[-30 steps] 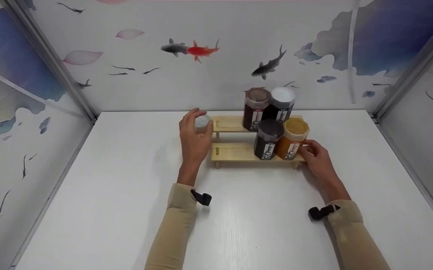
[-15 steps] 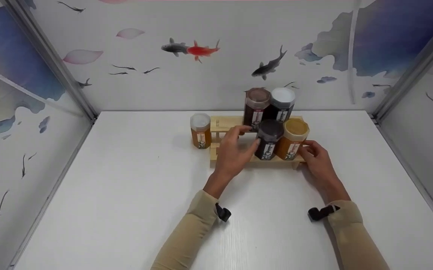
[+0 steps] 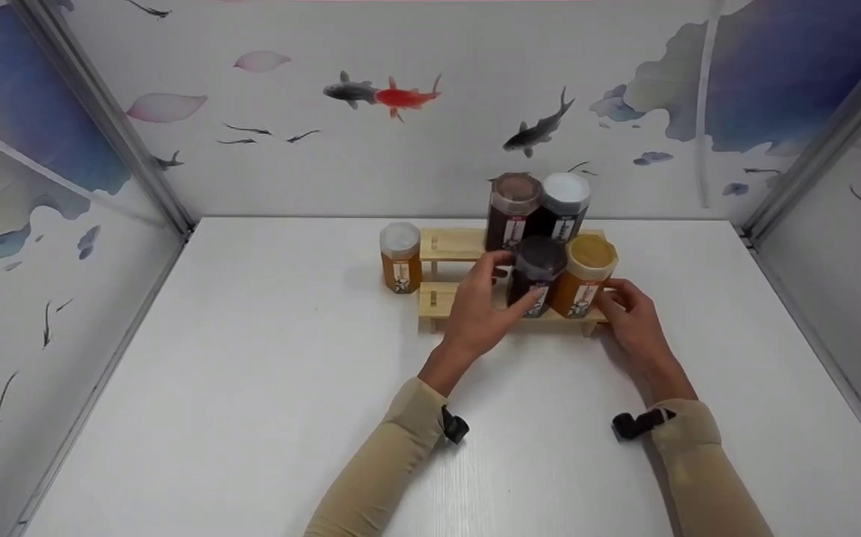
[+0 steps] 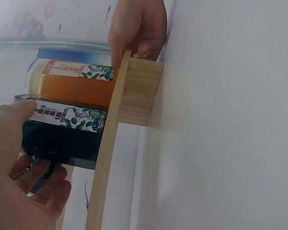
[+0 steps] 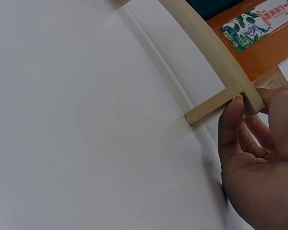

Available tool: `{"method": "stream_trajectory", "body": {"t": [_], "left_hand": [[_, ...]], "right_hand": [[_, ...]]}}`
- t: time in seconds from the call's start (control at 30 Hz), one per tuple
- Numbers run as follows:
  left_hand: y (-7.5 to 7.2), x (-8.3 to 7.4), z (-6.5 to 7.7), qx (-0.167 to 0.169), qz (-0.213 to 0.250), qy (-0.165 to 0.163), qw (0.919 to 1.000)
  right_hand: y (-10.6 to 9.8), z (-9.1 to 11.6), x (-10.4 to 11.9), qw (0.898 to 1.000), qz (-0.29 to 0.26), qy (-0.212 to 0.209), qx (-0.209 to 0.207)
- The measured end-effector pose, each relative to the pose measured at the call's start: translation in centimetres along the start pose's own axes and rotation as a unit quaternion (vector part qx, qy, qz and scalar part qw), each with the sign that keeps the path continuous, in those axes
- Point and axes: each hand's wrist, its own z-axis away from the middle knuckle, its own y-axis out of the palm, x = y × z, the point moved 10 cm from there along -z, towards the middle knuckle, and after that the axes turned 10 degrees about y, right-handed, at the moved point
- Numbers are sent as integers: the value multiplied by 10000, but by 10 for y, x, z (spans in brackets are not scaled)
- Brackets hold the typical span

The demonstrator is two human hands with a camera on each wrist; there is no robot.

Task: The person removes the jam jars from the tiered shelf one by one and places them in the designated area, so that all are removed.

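Note:
My left hand (image 3: 481, 319) grips a dark jar (image 3: 539, 257) at the front of the lower step of a two-step wooden rack (image 3: 453, 246). Its thumb lies across the label and its fingers reach round the far side; in the left wrist view the jar's base (image 4: 86, 143) is against the step. Right beside it stands an amber jar (image 3: 587, 261) with a yellowish lid. At the rack's right end, my right hand (image 3: 636, 317) pinches the lower step's edge, its thumb (image 5: 233, 117) at the leg joint in the right wrist view.
On the upper step stand a dark jar with a brown lid (image 3: 515, 198) and a dark jar with a white lid (image 3: 566, 195). Left of the rack, an amber jar (image 3: 401, 261) stands on the white table (image 3: 266, 388). A printed wall (image 3: 460, 45) rises behind.
My left hand has let go of the amber jar at the left, leaving it on the table, and moved right to the dark jar on the lower step. My right hand stays put.

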Motion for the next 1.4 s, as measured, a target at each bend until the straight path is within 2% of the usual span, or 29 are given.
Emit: {"method": "stream_trajectory", "body": {"t": [0.33, 0.47, 0.73, 0.9, 1.0, 1.17, 1.27, 1.4], "left_hand": [[11, 5, 0, 119, -458, -195, 9987], [12, 6, 0, 96, -457, -247, 9986], [15, 7, -1, 4, -390, -374, 9985], [16, 10, 2, -37, -645, -459, 9969], [14, 8, 3, -116, -849, -344, 9957], [4, 5, 4, -192, -916, -175, 9955], [-5, 3, 2, -147, -902, -168, 9957], [-24, -3, -5, -80, -804, 30, 9967]], "right_hand": [[3, 10, 13, 9998, -63, 161, -84], [1, 4, 7, 9997, 32, 174, -152], [0, -4, -6, 9997, -121, 157, -113], [1, -5, -6, 9998, 42, 106, -153], [1, -5, -4, 9998, 133, 61, -143], [1, -6, -3, 9997, 232, 59, -75], [1, -6, -3, 9998, 188, 19, -71], [0, -5, -1, 9999, 112, -43, -117]]}}
